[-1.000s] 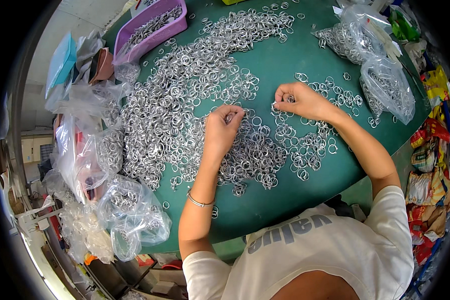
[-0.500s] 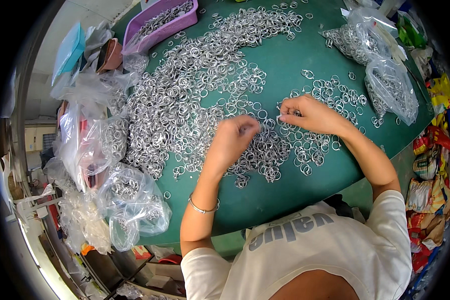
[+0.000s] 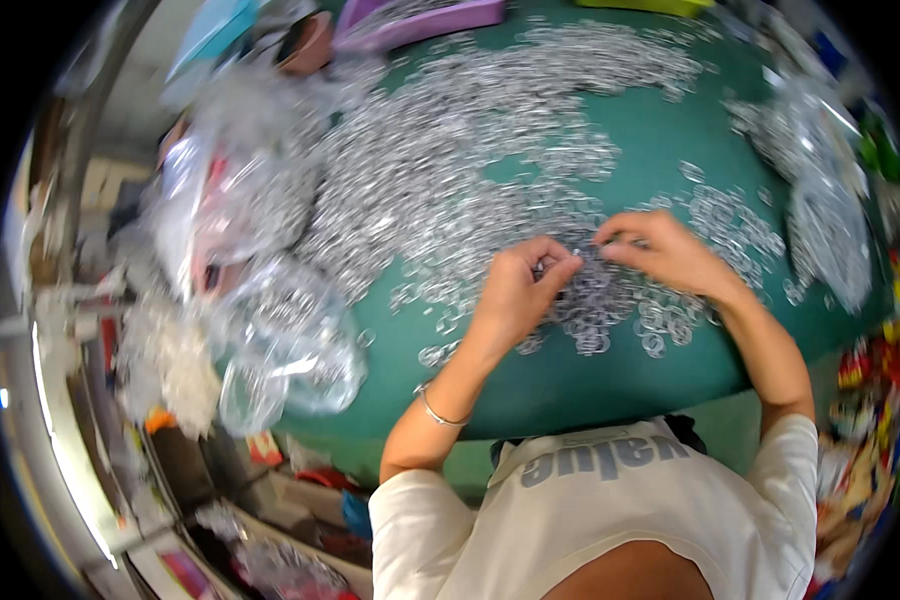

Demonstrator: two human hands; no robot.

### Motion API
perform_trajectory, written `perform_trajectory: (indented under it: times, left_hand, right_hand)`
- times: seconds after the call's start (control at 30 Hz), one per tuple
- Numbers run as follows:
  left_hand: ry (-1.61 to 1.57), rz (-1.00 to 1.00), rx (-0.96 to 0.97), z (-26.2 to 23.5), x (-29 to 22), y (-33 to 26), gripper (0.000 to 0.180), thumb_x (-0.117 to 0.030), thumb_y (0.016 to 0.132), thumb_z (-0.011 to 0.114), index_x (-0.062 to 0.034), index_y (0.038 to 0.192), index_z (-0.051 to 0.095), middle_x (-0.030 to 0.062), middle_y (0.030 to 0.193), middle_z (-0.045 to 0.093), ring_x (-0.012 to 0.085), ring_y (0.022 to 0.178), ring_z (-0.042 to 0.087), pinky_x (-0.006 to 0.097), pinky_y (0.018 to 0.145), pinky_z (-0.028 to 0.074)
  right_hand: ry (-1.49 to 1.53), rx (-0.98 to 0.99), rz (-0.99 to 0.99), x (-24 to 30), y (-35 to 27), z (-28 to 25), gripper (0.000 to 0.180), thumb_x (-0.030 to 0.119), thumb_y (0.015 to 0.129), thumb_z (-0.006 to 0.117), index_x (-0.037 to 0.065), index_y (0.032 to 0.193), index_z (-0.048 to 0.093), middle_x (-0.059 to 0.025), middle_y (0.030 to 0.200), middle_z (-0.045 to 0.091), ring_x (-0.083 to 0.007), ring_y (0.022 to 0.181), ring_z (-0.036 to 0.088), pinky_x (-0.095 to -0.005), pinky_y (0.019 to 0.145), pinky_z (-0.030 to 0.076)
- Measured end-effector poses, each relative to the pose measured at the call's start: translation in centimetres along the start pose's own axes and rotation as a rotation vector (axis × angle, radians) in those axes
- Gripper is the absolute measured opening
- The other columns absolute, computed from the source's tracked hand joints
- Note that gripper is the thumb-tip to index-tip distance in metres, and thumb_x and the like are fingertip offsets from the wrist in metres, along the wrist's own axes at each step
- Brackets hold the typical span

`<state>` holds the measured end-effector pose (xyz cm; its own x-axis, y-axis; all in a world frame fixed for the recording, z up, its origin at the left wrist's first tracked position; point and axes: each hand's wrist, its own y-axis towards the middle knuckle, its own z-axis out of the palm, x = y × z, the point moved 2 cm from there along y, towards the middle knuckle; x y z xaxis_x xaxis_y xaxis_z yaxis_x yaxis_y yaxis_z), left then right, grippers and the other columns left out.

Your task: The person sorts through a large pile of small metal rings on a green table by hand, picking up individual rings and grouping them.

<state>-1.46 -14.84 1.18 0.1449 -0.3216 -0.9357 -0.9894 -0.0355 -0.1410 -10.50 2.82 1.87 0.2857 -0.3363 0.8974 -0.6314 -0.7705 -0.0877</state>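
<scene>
From the head camera, the metal rings (image 3: 470, 170) looked small, thin and silvery, spread in a wide loose heap over the middle and far part of the bench (image 3: 590, 385), with a thinner scatter toward the near edge. The picture was blurred, so single rings were hard to tell apart.

The left hand (image 3: 515, 290) was curled, its fingertips pinched together over the near patch of rings; something small seemed held there, though I could not tell what. The right hand (image 3: 660, 255), just beside it, had its fingers drawn narrow and pressed down among the rings.

The bench was covered in green. Clear plastic bags (image 3: 270, 330) were piled along its left edge, another bag of rings (image 3: 830, 220) lay at the right edge, and a purple tray (image 3: 420, 20) sat at the far edge.
</scene>
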Motion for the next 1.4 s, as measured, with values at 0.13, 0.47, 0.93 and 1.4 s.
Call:
perform_trajectory:
  times: [0.13,0.47,0.93,1.4]
  left_hand:
    - [0.232,0.072,-0.398,-4.8,-2.0,-6.3,0.01,-0.008,0.08,0.064,0.0024,0.08,0.061,-0.0025,0.064,0.051,0.0045,0.056,0.039,0.02,0.049,0.032]
    - [0.455,-0.203,-1.308,-13.6,4.5,-19.6,0.01,-0.006,0.082,0.061,0.0041,0.083,0.062,0.004,0.061,0.053,0.0055,0.056,0.044,0.022,0.049,0.036]
    - [0.547,0.126,-1.561,-12.3,8.3,-17.1,0.021,-0.013,0.092,0.047,0.0055,0.089,0.058,0.0037,0.066,0.055,0.0101,0.052,0.041,0.023,0.051,0.036]
    - [0.043,0.211,-0.452,-2.3,1.0,-2.4,0.022,-0.009,0.093,0.039,0.001,0.102,0.058,-0.0039,0.055,0.036,0.003,0.048,0.031,0.02,0.044,0.023]
  right_hand:
    - [-0.322,-0.338,-0.024,-3.6,3.6,-2.6,0.027,0.017,0.084,0.058,0.003,0.107,0.058,-0.0167,0.082,0.063,-0.025,0.074,0.061,-0.0347,0.066,0.048]
    - [-0.646,-0.272,0.029,-5.5,4.9,-2.5,0.02,0.016,0.081,0.06,0.005,0.098,0.06,-0.015,0.074,0.061,-0.0296,0.066,0.058,-0.038,0.061,0.045]
    - [-0.431,-0.286,0.061,-4.2,2.5,-4.0,0.022,0.013,0.077,0.064,0.006,0.098,0.062,-0.0076,0.056,0.052,-0.0154,0.048,0.045,-0.0308,0.05,0.038]
    - [-0.584,-0.423,-0.027,-5.2,3.8,-2.2,0.013,0.016,0.077,0.062,0.007,0.086,0.06,-0.0122,0.064,0.06,-0.0324,0.063,0.059,-0.0435,0.057,0.046]
